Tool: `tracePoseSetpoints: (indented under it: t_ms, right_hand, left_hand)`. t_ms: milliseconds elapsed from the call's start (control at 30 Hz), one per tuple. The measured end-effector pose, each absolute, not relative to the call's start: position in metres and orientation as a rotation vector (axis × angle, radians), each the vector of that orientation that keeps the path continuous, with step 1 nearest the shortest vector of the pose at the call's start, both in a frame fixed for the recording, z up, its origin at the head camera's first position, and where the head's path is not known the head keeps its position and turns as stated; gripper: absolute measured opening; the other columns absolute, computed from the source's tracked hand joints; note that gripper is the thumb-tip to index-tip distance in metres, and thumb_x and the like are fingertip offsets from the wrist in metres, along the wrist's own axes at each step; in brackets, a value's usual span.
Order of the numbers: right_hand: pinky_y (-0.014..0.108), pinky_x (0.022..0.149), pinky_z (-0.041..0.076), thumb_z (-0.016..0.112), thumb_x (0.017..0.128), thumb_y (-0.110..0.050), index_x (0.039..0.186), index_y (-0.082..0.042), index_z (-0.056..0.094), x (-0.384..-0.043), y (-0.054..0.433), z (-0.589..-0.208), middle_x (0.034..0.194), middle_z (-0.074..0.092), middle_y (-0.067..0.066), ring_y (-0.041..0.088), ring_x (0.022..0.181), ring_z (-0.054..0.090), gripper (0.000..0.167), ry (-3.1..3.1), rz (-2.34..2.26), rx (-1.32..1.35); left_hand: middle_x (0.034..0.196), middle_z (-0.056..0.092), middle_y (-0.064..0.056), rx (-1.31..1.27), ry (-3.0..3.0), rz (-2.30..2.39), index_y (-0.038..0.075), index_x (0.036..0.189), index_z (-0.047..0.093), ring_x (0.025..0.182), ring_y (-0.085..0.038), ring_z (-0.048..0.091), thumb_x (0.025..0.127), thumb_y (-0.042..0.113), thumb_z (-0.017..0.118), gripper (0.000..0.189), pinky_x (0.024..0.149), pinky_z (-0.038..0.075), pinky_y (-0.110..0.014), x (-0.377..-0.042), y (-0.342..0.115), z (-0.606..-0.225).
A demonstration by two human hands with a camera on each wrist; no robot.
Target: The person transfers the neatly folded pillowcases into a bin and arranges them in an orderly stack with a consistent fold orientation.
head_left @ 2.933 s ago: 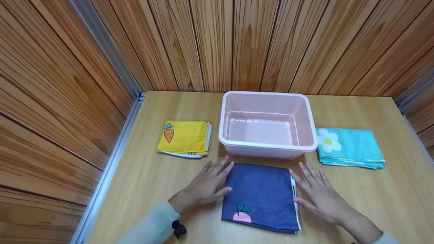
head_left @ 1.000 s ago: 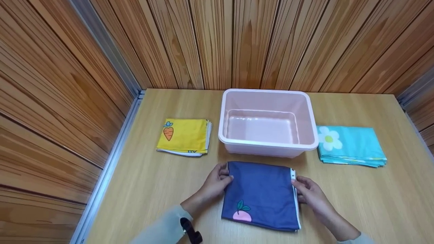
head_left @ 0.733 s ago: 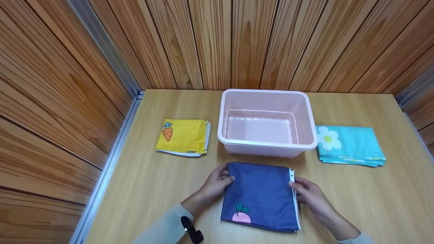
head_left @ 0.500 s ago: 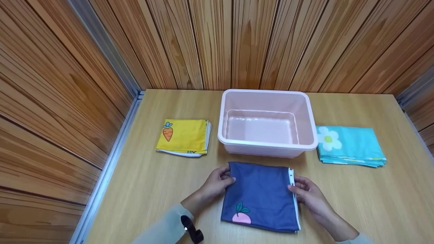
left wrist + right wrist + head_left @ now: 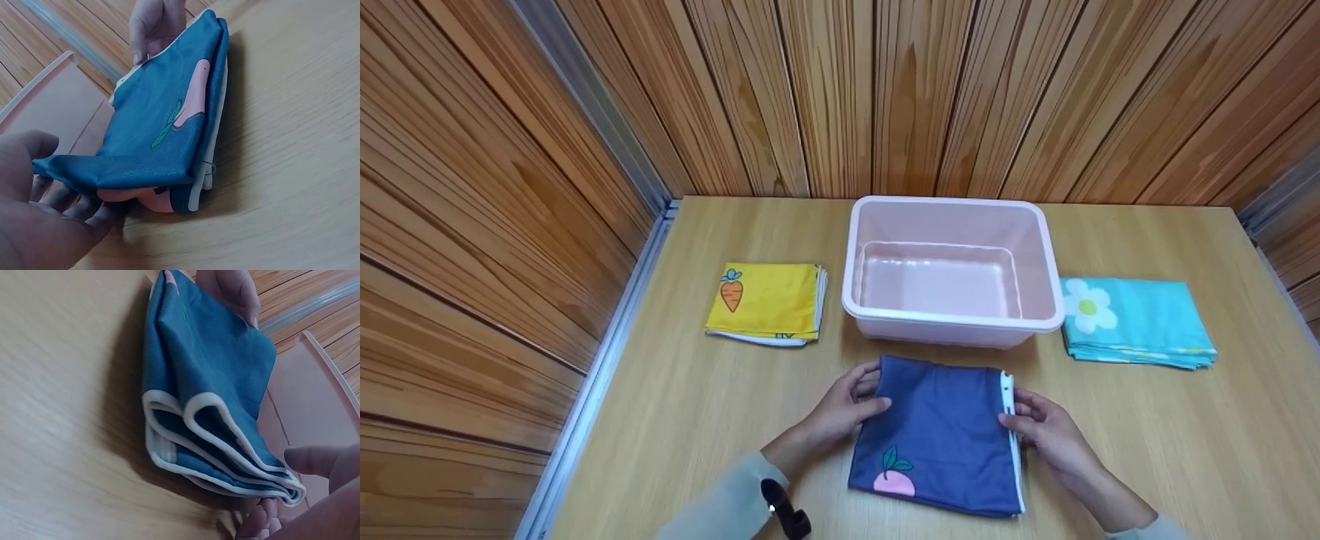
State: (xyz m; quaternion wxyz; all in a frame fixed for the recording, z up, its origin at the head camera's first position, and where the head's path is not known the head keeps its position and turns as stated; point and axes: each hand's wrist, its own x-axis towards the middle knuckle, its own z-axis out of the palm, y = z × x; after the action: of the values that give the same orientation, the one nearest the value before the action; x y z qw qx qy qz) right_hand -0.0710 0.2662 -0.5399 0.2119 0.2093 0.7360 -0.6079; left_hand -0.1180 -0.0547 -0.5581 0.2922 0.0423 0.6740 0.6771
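Nearside of the pink bin [image 5: 952, 321], navy cloth [image 5: 941, 435] held both sides

Head: left hand [image 5: 838, 406] and right hand [image 5: 1051, 431] pinch opposite edges, apparently a lifting step. Left wrist: one edge raised, near the bin. Right wrist: folded layers gathered; the next move probably calls for an even grip.

The dark blue cloth [image 5: 945, 427] is edged in white and printed with a pink fruit [image 5: 894, 484] and green leaves [image 5: 898, 464]. The yellow cloth [image 5: 776, 300] is marked with an orange carrot [image 5: 731, 297], the turquoise cloth [image 5: 1151, 319] with a white flower [image 5: 1089, 306]. The tub [image 5: 952, 321] is coloured pale pink; the tabletop [image 5: 697, 412] is patterned in wood grain.
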Motion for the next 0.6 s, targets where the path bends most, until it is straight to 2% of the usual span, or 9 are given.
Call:
tracePoseSetpoints:
  t_ms: [100, 267, 467, 600]
  right_hand:
    - [0.027, 0.082, 0.050, 0.071, 0.096, -0.016, 0.151, 0.011, 0.035, -0.0712, 0.2661, -0.5400, 0.129, 0.060, 0.017, 0.015, 0.102, 0.058, 0.071, 2.062, -1.672, 0.566]
    - [0.026, 0.080, 0.051, 0.071, 0.094, -0.011, 0.146, 0.008, 0.043, -0.0710, 0.2651, -0.5409, 0.120, 0.061, 0.010, 0.016, 0.100, 0.056, 0.062, 2.083, -1.723, 0.583]
    - [0.024, 0.082, 0.052, 0.062, 0.097, 0.002, 0.133, 0.000, 0.050, -0.0696, 0.2658, -0.5420, 0.118, 0.065, 0.006, 0.012, 0.100, 0.060, 0.038, 2.093, -1.871, 0.571]
    - [0.024, 0.084, 0.051, 0.057, 0.098, 0.006, 0.123, -0.005, 0.052, -0.0700, 0.2682, -0.5429, 0.113, 0.070, 0.000, 0.009, 0.098, 0.063, 0.027, 2.101, -1.972, 0.550]
  left_hand:
    - [0.148, 0.053, -0.016, 0.128, 1.765, 1.826, 0.006, 0.155, 0.039, 0.140, -0.033, 0.047, 0.097, 0.011, 0.069, 0.065, 0.113, 0.042, -0.045, -0.1175, -0.0546, -0.5590]
    - [0.148, 0.053, -0.015, 0.079, 1.720, 1.829, 0.002, 0.151, 0.045, 0.138, -0.031, 0.050, 0.098, 0.007, 0.065, 0.057, 0.113, 0.041, -0.044, -0.1184, -0.0546, -0.5590]
    - [0.133, 0.064, -0.009, 0.051, 1.705, 1.861, 0.007, 0.143, 0.053, 0.123, -0.023, 0.060, 0.103, 0.002, 0.053, 0.040, 0.110, 0.045, -0.041, -0.1220, -0.0593, -0.5589]
    - [0.123, 0.069, -0.009, 0.054, 1.677, 1.879, 0.010, 0.131, 0.056, 0.114, -0.022, 0.064, 0.105, 0.001, 0.045, 0.029, 0.102, 0.048, -0.037, -0.1257, -0.0625, -0.5608]
